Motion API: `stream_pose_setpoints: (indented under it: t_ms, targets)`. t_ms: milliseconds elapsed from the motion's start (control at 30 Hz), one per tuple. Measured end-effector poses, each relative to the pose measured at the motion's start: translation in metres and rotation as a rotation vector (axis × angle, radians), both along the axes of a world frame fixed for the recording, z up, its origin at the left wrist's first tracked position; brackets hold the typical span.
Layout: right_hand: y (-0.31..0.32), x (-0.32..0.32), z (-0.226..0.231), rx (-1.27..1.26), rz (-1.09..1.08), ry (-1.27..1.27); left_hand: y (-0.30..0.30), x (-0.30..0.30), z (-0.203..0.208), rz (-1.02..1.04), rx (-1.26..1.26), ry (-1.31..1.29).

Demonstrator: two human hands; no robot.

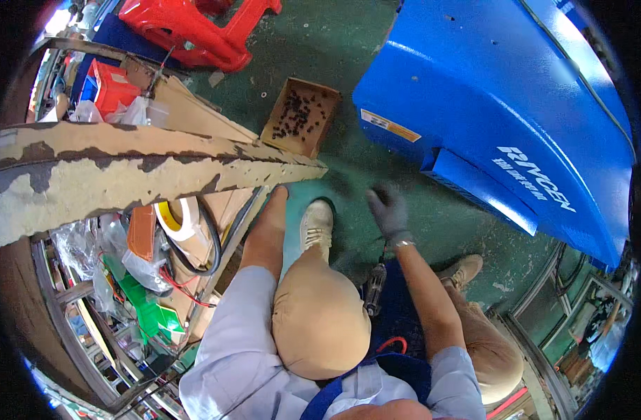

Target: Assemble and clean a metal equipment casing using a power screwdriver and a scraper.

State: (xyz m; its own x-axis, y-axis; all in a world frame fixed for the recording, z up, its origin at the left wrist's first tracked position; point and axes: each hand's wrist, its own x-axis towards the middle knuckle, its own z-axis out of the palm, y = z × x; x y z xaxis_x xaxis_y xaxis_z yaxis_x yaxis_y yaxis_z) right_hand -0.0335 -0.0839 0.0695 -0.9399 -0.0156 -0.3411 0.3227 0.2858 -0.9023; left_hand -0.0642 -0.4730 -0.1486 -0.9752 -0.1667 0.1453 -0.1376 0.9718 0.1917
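My left forearm (268,227) reaches forward beside my knee, and its hand is hidden behind a chipped cream-painted beam (159,168). My right hand (390,213), in a dark grey glove, is over the green floor, to the right of a beige shoe (317,224). Its fingers are blurred, so whether anything is in them cannot be seen. A slim driver-like tool (375,288) hangs just below the right wrist, beside my knee. Farther forward, a shallow cardboard box (269,133) on the floor holds many small black parts (299,115).
A large blue machine housing (467,91) fills the right front. At the far left is a red plastic stool (194,31). Left of my arm, a cluttered shelf holds tape rolls (184,213), plastic bags, a red bin (114,87) and cables. A metal frame (544,301) stands at right.
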Motion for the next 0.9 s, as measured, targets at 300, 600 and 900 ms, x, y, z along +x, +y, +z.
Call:
stream_pose_setpoints:
  t_ms: [300, 600, 900]
  targets:
    - [-0.082, -0.070, 0.063, -0.104, 0.030, 0.098, 0.047, -0.024, 0.113, -0.020, 0.102, -0.134]
    - [0.081, 0.018, 0.129, 0.307, 0.375, -0.005, 0.098, -0.016, 0.111, -0.157, 0.299, -0.280]
    - [0.274, 0.064, 0.240, 0.792, 0.168, 0.077, 0.125, 0.049, 0.247, -0.430, 0.137, -0.492]
